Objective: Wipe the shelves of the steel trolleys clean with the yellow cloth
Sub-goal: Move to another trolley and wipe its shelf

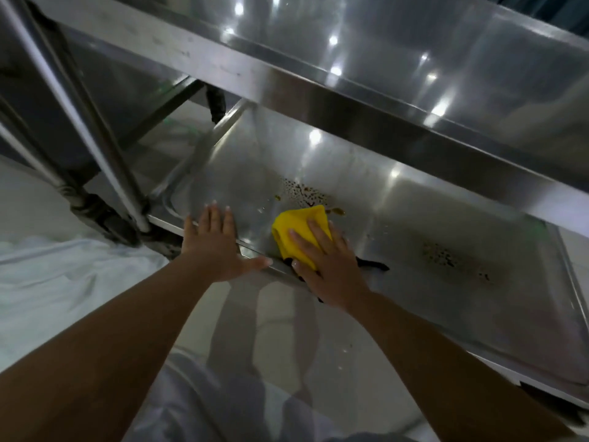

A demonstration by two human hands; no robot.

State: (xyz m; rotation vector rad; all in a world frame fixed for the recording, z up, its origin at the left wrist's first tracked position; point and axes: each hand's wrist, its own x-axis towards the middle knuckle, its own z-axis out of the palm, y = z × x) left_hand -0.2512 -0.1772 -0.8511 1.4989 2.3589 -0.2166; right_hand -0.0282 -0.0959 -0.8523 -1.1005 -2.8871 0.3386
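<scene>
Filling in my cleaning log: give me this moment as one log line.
step: wiping lower shelf | right hand: presses yellow cloth flat | left hand: flat on shelf edge | brown spots remain beyond cloth

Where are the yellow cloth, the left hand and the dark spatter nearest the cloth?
yellow cloth (294,226), head view, its bare upper fold.
left hand (213,242), head view, back of the hand.
dark spatter (302,191), head view, middle of the droplets.

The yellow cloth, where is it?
The folded yellow cloth lies on the lower steel trolley shelf, under the right hand, beside brown spots.
</scene>
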